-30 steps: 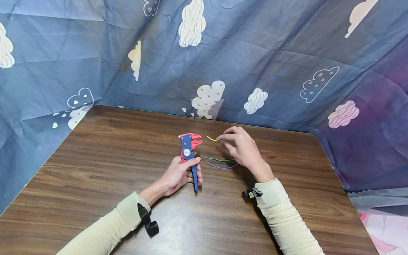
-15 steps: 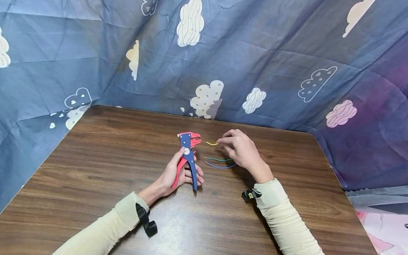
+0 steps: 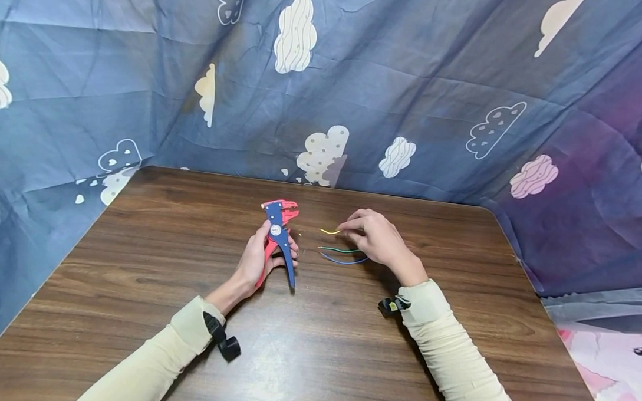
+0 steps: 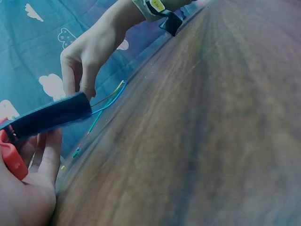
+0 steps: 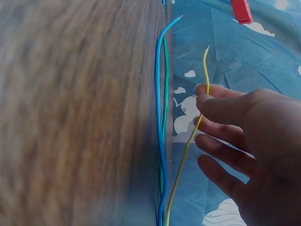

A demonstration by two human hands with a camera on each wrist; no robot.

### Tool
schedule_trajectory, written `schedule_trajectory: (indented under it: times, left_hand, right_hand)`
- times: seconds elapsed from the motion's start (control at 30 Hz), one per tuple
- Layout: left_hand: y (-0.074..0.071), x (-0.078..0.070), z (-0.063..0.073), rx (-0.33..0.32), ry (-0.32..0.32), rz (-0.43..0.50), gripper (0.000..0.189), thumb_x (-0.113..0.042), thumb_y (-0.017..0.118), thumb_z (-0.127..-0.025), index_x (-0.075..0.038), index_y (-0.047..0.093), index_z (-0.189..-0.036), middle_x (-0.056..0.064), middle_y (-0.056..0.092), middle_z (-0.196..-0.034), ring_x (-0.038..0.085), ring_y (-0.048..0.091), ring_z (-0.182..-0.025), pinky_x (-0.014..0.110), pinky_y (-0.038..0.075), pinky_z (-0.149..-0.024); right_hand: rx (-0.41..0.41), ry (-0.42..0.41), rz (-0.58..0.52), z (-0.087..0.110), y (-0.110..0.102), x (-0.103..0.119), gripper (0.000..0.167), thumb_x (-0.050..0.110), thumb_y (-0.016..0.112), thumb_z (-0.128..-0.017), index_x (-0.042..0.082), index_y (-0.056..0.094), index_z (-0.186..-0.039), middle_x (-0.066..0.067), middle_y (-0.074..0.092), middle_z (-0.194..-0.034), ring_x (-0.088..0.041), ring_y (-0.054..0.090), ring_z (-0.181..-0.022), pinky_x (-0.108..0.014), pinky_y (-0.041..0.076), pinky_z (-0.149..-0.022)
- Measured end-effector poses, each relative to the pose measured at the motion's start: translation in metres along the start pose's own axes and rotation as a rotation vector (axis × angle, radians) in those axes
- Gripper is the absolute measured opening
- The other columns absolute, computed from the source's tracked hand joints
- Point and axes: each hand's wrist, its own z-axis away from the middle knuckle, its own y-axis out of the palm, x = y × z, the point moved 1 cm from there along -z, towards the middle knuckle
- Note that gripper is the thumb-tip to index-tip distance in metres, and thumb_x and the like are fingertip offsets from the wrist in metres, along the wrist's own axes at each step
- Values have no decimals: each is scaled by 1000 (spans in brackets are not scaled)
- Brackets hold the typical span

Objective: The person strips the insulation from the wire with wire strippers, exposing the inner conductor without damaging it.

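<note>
My left hand (image 3: 252, 258) grips a red and blue wire stripper (image 3: 276, 229), its handles spread apart and its head pointing away from me. Nothing sits in the red jaws. In the left wrist view the blue handle (image 4: 51, 115) hides part of the scene. Between thumb and forefinger, my right hand (image 3: 380, 238) pinches a yellow wire (image 5: 206, 70) near one end. That end's tip shows bare metal in the right wrist view. Below this hand, a green wire (image 3: 337, 249) and a blue wire (image 3: 342, 262) lie side by side on the table, their right ends hidden by the hand.
Tiny offcuts lie on the wooden table (image 3: 154, 265) between the hands, among them a yellow bit (image 3: 300, 234) and a blue-green bit (image 4: 75, 152). A blue cloth with cloud prints (image 3: 222, 138) hangs along the table's back edge.
The stripper's handles have spread, and my left hand has carried it left, away from the yellow wire. My right hand has brought the yellow wire slightly nearer the other wires. Yellow offcut now shows.
</note>
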Motion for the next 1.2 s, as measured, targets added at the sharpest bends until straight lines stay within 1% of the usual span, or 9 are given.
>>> schedule_trajectory:
  times: [0.23,0.37,0.47,0.53,0.6,0.7,0.8,1.03,1.2]
  left_hand:
    - [-3,1,-2,-34,-23,-52,57,-37,29,-121,7,44,-152,32,63,-136,35,77,-91,47,69,-84]
    - [-11,-3,-3,-36,-77,-80,51,-33,35,-120,2,45,-155,36,58,-146,38,80,-105,45,67,-95]
    - [-20,-7,-4,-65,-79,-99,51,-32,42,-119,3,47,-156,35,59,-148,36,77,-118,38,64,-100]
    - [-24,-9,-6,-83,-58,-124,50,-32,45,-118,4,51,-153,32,63,-145,33,75,-121,33,64,-100]
    - [-27,-10,-7,-105,-32,-205,48,-34,49,-117,3,60,-145,25,70,-133,23,76,-113,26,64,-94]
    - [-29,-11,-8,-140,18,-398,44,-40,55,-114,-1,71,-128,7,70,-100,11,66,-88,18,54,-75]
    - [-29,-11,-8,-196,66,-607,41,-45,60,-111,-9,77,-116,-3,59,-81,10,50,-73,22,39,-63]
    - [-23,-11,-9,-255,60,-787,37,-42,64,-109,-10,77,-122,6,80,-97,12,75,-76,22,53,-69]
    - [-19,-11,-11,-273,62,-872,40,-37,68,-107,-9,67,-134,8,80,-99,17,78,-90,27,53,-80]
  right_hand:
    - [17,19,-24,1,1,-1,16,20,79,-101,26,86,-114,4,79,-110,-21,75,-100,-43,60,-78]
    - [17,17,-30,2,1,0,16,20,80,-100,26,86,-114,5,79,-108,-20,75,-99,-43,61,-78]
    - [21,15,-36,3,1,0,16,19,80,-100,26,86,-113,5,79,-107,-19,75,-99,-43,61,-79]
    - [27,19,-37,3,1,0,16,20,80,-100,26,86,-113,5,79,-108,-19,75,-99,-42,61,-78]
    - [32,23,-36,3,1,-1,16,20,80,-100,26,86,-113,5,79,-108,-19,75,-99,-42,61,-78]
    - [41,31,-35,2,2,-1,15,20,80,-100,26,86,-112,6,79,-108,-18,74,-97,-41,60,-77]
    - [55,37,-41,1,4,-2,15,19,80,-100,26,86,-112,6,79,-108,-15,73,-94,-39,59,-77]
    - [92,30,-43,0,7,-3,14,19,79,-101,24,86,-111,6,78,-107,-13,71,-92,-35,57,-78]
    - [108,27,-47,0,7,-1,13,17,79,-101,22,86,-111,4,79,-109,-14,72,-96,-37,59,-82]
